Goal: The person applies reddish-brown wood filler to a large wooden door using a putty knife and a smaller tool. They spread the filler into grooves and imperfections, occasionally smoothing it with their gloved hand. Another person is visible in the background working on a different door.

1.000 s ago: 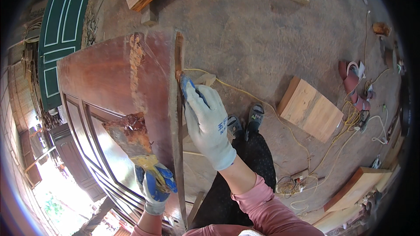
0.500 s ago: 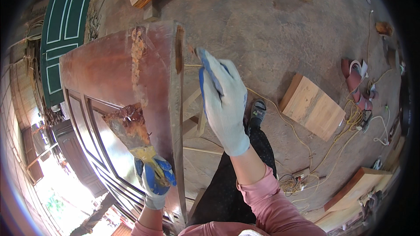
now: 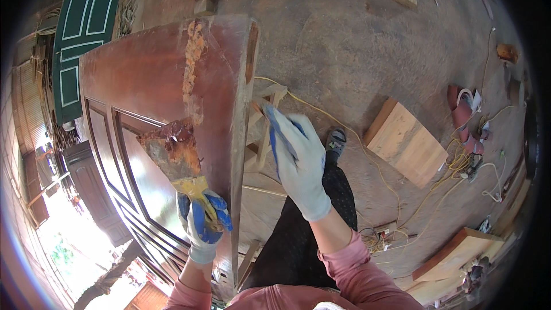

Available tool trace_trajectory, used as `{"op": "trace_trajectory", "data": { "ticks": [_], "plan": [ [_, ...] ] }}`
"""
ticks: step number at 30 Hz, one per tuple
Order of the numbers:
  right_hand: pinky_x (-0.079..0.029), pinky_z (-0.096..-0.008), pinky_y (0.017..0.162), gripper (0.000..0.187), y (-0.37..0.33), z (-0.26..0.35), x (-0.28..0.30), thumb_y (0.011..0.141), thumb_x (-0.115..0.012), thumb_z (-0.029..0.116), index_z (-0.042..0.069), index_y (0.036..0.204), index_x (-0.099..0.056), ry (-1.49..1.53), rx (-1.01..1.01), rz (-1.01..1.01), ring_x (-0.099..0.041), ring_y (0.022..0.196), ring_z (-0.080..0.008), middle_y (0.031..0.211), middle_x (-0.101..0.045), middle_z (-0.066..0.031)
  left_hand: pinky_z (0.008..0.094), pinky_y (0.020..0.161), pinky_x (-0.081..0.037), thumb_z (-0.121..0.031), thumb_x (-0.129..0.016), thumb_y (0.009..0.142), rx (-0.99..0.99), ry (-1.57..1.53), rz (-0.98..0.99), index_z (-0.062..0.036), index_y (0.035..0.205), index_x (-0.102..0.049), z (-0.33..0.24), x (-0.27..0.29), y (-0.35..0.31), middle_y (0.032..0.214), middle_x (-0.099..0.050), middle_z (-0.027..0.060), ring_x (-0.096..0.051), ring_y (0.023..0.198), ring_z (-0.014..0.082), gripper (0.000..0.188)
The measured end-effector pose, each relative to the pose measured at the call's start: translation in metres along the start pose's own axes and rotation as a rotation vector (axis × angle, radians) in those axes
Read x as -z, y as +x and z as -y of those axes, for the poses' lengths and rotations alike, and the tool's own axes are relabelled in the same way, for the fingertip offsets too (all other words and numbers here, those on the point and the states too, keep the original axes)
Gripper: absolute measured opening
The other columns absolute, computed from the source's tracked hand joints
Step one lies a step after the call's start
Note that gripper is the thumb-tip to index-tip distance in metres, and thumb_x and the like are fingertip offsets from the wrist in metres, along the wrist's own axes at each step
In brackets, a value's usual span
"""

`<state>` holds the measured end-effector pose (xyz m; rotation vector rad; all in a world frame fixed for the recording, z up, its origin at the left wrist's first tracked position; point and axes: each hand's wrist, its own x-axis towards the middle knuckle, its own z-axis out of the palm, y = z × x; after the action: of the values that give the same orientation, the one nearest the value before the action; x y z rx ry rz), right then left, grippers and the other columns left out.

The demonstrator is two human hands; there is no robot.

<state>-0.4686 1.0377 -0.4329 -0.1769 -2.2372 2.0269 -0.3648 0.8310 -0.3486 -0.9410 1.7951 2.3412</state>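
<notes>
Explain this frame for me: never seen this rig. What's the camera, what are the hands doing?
There is no machine here. A person wears a fisheye camera on the head, looking down, so straight edges bend. Both hands wear grey-and-blue work gloves. The left hand grips a wide scraper smeared with orange-brown paste, its blade against a reddish-brown wooden door that stands on edge. The right hand is open and blurred, beside the door's edge. Wood boards and yellow cords lie on the dirt floor.

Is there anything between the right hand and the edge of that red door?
Nothing visible. The right hand hovers in open air just beside the red door, level with its edge. The left hand grips a scraper on the door's face, clear of that gap.
</notes>
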Motion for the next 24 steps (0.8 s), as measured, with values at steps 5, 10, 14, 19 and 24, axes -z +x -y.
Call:
{"op": "trace_trajectory", "data": {
  "ticks": [5, 10, 14, 19, 24],
  "plan": [
    [-0.047, -0.0260, 0.077, 0.037, -0.035, 0.009, 0.034, 0.092, -0.056, -0.008, -0.004, 0.127, -0.065, -0.012, -0.215, 0.024, -0.061, 0.086, -0.0164, 0.103, -0.065, -0.0129, 0.0284, 0.045, -0.054, -0.022, -0.053, 0.105, -0.004, 0.021, -0.031, -0.0082, 0.130, -0.046, 0.000, -0.011, 0.002, 0.090, -0.066, 0.0144, -0.064, 0.061, 0.0188, 0.029],
    [-0.048, -0.0253, 0.080, 0.033, -0.041, 0.027, 0.056, 0.094, -0.056, -0.007, -0.006, 0.126, -0.064, 0.024, -0.262, 0.012, -0.062, 0.089, -0.0173, 0.104, -0.065, -0.0128, 0.0298, 0.041, -0.055, -0.021, -0.050, 0.106, -0.059, 0.029, 0.022, -0.0099, 0.122, -0.051, 0.001, -0.023, 0.008, 0.089, -0.067, 0.0154, -0.066, 0.060, 0.0222, 0.019],
    [-0.050, -0.0283, 0.076, 0.032, -0.051, 0.050, 0.074, 0.094, -0.060, -0.006, -0.003, 0.126, -0.066, 0.001, -0.243, 0.066, -0.064, 0.084, -0.0205, 0.101, -0.066, -0.0141, 0.0284, 0.043, -0.051, -0.017, -0.049, 0.106, -0.027, 0.044, -0.032, -0.0078, 0.116, -0.052, -0.002, -0.039, 0.007, 0.086, -0.065, 0.0121, -0.062, 0.057, 0.0187, 0.014],
    [-0.052, -0.0284, 0.077, 0.030, -0.035, 0.106, 0.103, 0.093, -0.060, -0.008, -0.006, 0.122, -0.066, -0.047, -0.004, 0.230, -0.066, 0.087, -0.0208, 0.101, -0.067, -0.0152, 0.0283, 0.047, -0.052, -0.020, -0.051, 0.106, 0.082, -0.084, -0.053, -0.0075, 0.115, -0.053, -0.007, -0.059, -0.028, 0.086, -0.065, 0.0098, -0.062, 0.058, 0.0168, 0.016],
    [-0.050, -0.0254, 0.080, 0.030, -0.024, 0.151, 0.126, 0.094, -0.059, -0.009, -0.005, 0.123, -0.066, -0.218, 0.068, 0.418, -0.065, 0.091, -0.0168, 0.103, -0.067, -0.0120, 0.0298, 0.054, -0.054, -0.020, -0.054, 0.106, 0.285, -0.251, 0.040, -0.0059, 0.123, -0.052, -0.010, -0.082, -0.093, 0.092, -0.068, 0.0103, -0.065, 0.066, 0.0161, 0.023]
  ]
}}
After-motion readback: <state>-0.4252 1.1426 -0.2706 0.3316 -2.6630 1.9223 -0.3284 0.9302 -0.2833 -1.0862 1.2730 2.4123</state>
